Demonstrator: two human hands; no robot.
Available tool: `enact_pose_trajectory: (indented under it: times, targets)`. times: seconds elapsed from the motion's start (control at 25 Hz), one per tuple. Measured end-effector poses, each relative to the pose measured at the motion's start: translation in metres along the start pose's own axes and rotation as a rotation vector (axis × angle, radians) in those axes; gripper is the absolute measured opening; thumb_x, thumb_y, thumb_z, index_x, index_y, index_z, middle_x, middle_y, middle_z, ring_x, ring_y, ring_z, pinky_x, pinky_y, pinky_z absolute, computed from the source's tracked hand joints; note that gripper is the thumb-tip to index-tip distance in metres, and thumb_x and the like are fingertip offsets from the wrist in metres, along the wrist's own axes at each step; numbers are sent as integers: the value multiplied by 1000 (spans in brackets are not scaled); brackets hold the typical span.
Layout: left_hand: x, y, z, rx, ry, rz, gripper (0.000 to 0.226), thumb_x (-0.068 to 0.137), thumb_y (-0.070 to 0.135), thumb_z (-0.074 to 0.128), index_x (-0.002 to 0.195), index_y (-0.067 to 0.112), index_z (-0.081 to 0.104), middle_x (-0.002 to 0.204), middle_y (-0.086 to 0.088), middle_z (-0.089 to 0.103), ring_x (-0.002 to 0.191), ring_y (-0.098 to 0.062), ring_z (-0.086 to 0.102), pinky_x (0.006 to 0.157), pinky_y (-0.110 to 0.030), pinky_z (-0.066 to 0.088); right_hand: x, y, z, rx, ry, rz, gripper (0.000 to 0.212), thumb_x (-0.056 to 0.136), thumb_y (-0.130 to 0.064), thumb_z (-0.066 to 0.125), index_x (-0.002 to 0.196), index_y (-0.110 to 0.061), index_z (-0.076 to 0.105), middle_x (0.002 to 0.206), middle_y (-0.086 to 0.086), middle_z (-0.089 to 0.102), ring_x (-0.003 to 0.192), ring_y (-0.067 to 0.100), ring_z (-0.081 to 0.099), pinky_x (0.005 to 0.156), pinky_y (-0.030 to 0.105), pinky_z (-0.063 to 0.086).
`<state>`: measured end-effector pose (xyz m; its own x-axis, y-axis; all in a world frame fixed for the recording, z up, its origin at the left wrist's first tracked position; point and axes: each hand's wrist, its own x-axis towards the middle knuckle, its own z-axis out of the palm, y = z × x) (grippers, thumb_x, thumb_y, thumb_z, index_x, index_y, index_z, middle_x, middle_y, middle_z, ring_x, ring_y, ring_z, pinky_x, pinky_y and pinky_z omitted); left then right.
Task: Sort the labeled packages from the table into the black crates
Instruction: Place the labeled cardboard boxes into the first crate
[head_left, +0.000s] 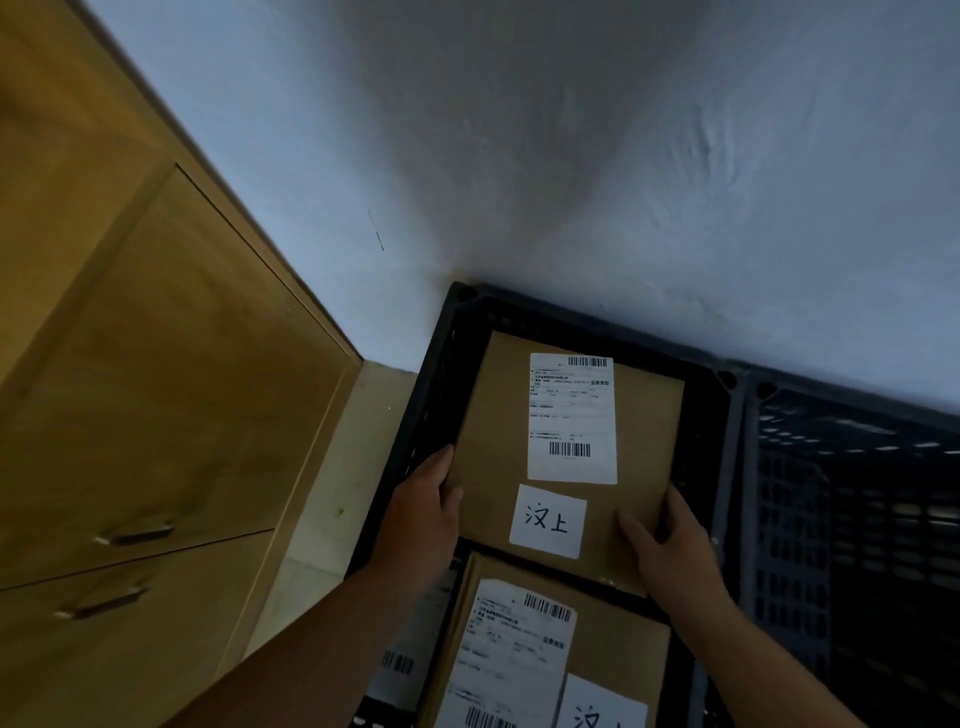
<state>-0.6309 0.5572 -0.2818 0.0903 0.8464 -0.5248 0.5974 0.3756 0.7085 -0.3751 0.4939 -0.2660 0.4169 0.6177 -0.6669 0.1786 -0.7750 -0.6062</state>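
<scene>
**A:** Far left there's a pale wooden cabinet (156, 364) with two drawer handles. Then the left hand (426, 512), thumb on top, clasping the left edge of a flat brown cardboard package (493, 441).

**B:** And that package sits inside the rim of the black plastic crate (436, 374) by the white wall (571, 156). I can't tell whether it has touched down.

**A:** The right hand (670, 545) grips its near right corner, so it's not let go yet. How's the count?

**B:** Two packages for certain: this one and a second brown package (618, 654) nearer us, already lying down in black plastic. A stray barcode label (397, 664) peeks out bottom left, maybe from a third.

**A:** And crates?

**B:** At least two. The dark slatted crate (810, 519) on the right shows nothing inside.

**A:** So we're mid-sort, I'd say. The table is out of view, so I can't say what remains.
</scene>
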Motion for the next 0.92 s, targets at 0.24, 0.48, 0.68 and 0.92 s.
enact_pose_trajectory:
  times: [0.24,0.48,0.68,0.92]
  targets:
    - [23,-7,23,77,-59,-46,66,100,6,62,159,16,34,159,-2,42,143,-18,43,120,-34,36,22,13,21,-94,46,91,83,95,-21,70,161,-12,20,159,13,40,143,33,42,118,49,37]
    - [39,-13,30,179,-49,-70,59,94,8,71,148,16,47,146,-6,51,130,-21,53,104,-28,43,34,10,37,-292,79,119,88,98,-26,65,161,-8,6,165,18,25,151,35,29,123,50,29]
    - [23,13,11,124,-13,-38,54,99,22,66,150,19,48,146,-3,53,124,-10,51,94,-22,45,-11,-14,25,-343,105,-47,82,95,-18,69,159,-8,18,163,11,28,150,26,31,123,42,31]
    - [-52,98,9,156,149,107,43,99,33,62,142,32,54,137,12,55,124,-9,54,89,-27,48,-93,-29,-58,-390,67,-347,74,100,-26,60,161,-24,19,164,-10,27,149,8,27,122,26,28]
